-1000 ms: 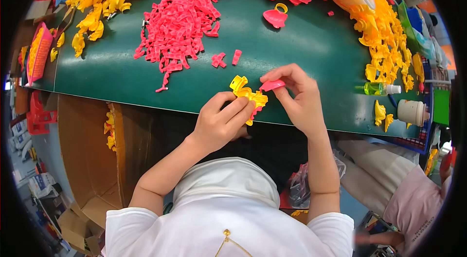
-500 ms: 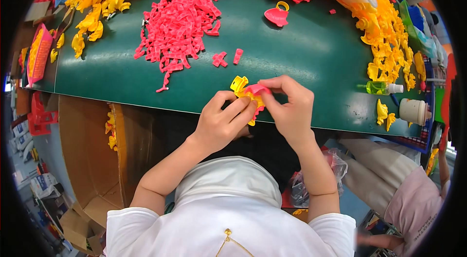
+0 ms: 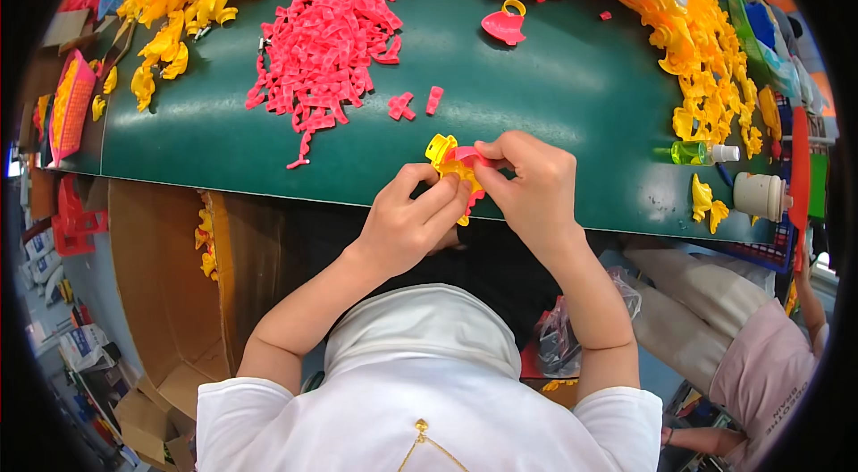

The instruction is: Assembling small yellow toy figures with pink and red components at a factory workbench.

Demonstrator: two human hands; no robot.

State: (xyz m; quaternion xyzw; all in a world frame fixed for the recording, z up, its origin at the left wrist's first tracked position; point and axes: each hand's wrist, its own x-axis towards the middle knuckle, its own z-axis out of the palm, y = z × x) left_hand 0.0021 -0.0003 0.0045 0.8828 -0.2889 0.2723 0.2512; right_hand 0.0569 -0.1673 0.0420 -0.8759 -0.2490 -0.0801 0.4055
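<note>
Between my two hands, above the front edge of the green table (image 3: 357, 164), is a yellow plastic part (image 3: 438, 148) with a ring-like end. My left hand (image 3: 413, 213) has its fingers closed round the yellow part from the left. A pink plastic piece (image 3: 465, 153) lies against it, pinched between the thumb and forefinger of my right hand (image 3: 529, 186). My fingers cover much of both parts. Just beyond them on the table are a small pink strip (image 3: 434, 100) and a small pink cluster (image 3: 401, 106).
A heap of small pink pieces (image 3: 317, 52) spreads at the centre left. Yellow parts (image 3: 706, 70) pile along the right, near a green spray bottle (image 3: 702, 153) and a white cup (image 3: 758, 195). A cardboard box (image 3: 165, 275) stands below left. Another person (image 3: 760, 356) is at the right.
My right hand has shifted slightly, and the pink piece now lies closer against the yellow part. My left hand keeps its hold. The other person at the right has moved a little.
</note>
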